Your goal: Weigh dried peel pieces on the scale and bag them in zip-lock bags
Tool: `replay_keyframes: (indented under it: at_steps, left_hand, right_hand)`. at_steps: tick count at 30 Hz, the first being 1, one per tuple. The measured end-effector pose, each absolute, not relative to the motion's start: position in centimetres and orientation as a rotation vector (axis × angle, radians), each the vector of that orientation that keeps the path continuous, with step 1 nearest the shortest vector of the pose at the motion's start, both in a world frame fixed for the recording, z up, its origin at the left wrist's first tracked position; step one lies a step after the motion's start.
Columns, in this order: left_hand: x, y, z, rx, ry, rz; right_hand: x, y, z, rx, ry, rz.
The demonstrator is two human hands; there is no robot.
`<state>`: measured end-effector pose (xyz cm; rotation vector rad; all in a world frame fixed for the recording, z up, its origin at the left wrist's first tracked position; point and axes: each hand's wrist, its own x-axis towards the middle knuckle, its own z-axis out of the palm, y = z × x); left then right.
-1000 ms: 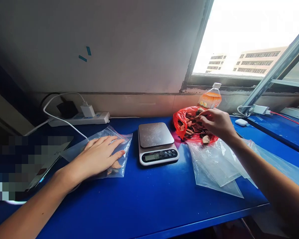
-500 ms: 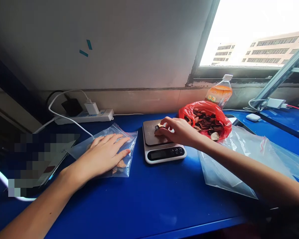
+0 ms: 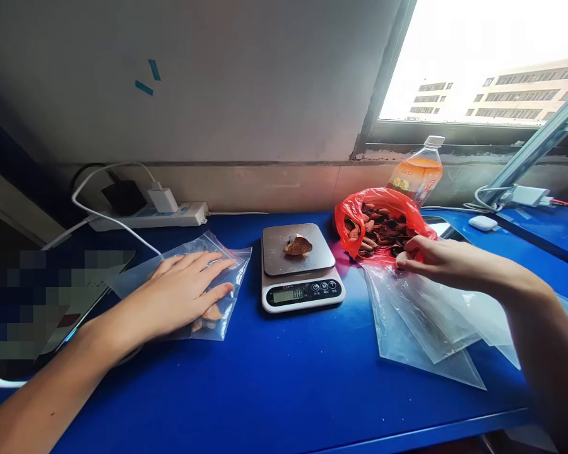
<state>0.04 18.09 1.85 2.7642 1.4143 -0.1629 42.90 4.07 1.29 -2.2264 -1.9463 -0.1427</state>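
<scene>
My left hand lies flat, fingers spread, over a clear zip-lock bag with brown dried pieces inside. A small kitchen scale stands in the middle, its display lit. Brown dried pieces, like dried peel, rest on its metal plate. My right hand is at the front right rim of a red plastic bag full of dark dried pieces. Its fingers are curled together; what they pinch is hidden.
Empty clear bags lie under and in front of my right hand. Behind the red bag stands an orange drink bottle. A power strip with chargers and cables sits by the wall. A white earphone case lies far right.
My right hand has left the scale plate, leaving dried pieces there, and moved right to the red bag. The scale's display now shows digits. My left hand stays on the zip-lock bag.
</scene>
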Motion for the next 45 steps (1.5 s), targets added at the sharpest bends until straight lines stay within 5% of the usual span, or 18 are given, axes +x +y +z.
replay_keyframes:
  at_steps: [8,27,33,45]
  left_hand:
    - [0.2,18.1,2.3,2.736,1.463,-0.256]
    - [0.1,18.3,2.1,2.737,1.500,-0.324]
    - [0.1,18.3,2.3,2.743,1.467,-0.289]
    - [0.0,18.0,2.4,2.744,1.436,-0.297]
  right_hand:
    - [40.9,5.6,1.2,-2.260,-2.064,0.141]
    - [40.7,6.1,1.4,-1.880,-1.610,-0.038]
    - [42.1,10.2,2.1,-2.084,-1.811,-0.474]
    - [41.6,15.9,1.2,-2.209,-1.964,-0.208]
